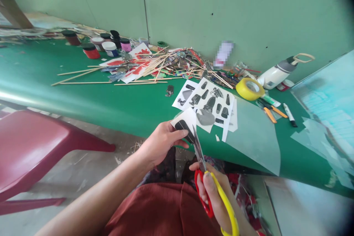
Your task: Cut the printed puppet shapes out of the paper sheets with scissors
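Note:
My left hand (160, 142) pinches a small white paper piece (186, 121) printed with a black shape, held just in front of the green table's edge (110, 107). My right hand (214, 191) grips red and yellow scissors (206, 177); their blades point up and cut into that paper piece. Just beyond, on the table, lies a printed sheet (212, 101) with several black shapes, some cut away.
A yellow tape roll (249, 88), markers (290, 114), a white bottle (279, 72) and a clear plastic sheet (257, 136) lie to the right. Paint jars (109, 48) and scattered wooden sticks (116, 75) lie at the back left. A red plastic chair (33, 147) stands left.

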Available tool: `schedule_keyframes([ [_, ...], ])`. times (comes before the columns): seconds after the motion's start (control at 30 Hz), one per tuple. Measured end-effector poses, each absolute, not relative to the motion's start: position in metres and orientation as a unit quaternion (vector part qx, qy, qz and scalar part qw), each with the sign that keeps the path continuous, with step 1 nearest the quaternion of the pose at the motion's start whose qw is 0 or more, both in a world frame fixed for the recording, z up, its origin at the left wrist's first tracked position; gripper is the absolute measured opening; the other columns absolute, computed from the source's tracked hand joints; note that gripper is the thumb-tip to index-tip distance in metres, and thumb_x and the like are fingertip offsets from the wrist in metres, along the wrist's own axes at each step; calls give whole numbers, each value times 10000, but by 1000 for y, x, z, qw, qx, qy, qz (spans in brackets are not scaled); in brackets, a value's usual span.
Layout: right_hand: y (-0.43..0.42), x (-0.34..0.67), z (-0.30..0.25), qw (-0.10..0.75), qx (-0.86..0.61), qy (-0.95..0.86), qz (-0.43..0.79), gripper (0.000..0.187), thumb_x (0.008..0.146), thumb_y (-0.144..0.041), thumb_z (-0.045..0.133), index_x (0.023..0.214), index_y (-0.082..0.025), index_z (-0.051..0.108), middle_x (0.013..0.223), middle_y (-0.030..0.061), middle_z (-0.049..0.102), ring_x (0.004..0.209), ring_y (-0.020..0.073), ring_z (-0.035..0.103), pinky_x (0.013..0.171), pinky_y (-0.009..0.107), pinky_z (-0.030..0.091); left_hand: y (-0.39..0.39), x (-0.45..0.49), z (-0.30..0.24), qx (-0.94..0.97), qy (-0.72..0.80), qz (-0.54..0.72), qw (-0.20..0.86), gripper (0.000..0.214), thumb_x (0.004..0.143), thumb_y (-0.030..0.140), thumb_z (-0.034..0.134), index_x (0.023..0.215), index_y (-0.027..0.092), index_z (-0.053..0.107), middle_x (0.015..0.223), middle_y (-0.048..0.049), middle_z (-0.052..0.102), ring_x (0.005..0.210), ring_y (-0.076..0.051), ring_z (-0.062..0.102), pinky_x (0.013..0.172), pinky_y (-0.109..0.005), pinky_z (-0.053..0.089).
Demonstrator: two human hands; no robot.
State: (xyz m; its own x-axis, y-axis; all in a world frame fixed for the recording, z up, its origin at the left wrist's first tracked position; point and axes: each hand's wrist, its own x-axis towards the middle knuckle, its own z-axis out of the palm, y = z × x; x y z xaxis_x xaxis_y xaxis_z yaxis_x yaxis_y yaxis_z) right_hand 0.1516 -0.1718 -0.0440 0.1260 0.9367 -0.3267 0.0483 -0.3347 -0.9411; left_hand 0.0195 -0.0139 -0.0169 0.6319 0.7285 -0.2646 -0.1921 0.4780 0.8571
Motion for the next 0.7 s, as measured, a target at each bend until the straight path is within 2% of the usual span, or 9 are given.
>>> schedule_keyframes([
  [0.2, -171, 153, -46, 407, -629, -409, 521, 672, 908, -732, 389, 1071, -122, 621, 550, -73, 362, 478, 101, 341, 469, 242, 267, -13, 20, -18, 439, 330, 286, 785, 105, 769, 210, 728, 821, 121, 703, 793, -58, 729, 659, -136, 612, 602, -258, 495],
  [0.4, -173, 153, -51, 400, -656, -433, 472, 589, 921, -680, 439, 1037, -153, 673, 523, -50, 414, 485, 124, 400, 492, 259, 310, -13, 21, -18, 443, 344, 291, 775, 158, 728, 182, 736, 872, 123, 716, 825, -55, 727, 662, -140, 606, 580, -256, 474],
  [0.53, -174, 152, -54, 400, -664, -438, 455, 563, 920, -663, 457, 1027, -159, 684, 520, -48, 416, 466, 119, 394, 457, 241, 320, -14, 21, -18, 431, 349, 294, 778, 108, 729, 196, 746, 797, 122, 707, 765, -46, 716, 616, -123, 598, 567, -249, 468],
  [0.7, -174, 151, -60, 397, -685, -441, 423, 558, 905, -666, 473, 1010, -170, 704, 509, -45, 420, 431, 114, 404, 407, 223, 318, -15, 22, -21, 399, 347, 308, 791, 135, 738, 196, 750, 832, 109, 709, 753, -58, 719, 615, -129, 623, 563, -245, 499],
])
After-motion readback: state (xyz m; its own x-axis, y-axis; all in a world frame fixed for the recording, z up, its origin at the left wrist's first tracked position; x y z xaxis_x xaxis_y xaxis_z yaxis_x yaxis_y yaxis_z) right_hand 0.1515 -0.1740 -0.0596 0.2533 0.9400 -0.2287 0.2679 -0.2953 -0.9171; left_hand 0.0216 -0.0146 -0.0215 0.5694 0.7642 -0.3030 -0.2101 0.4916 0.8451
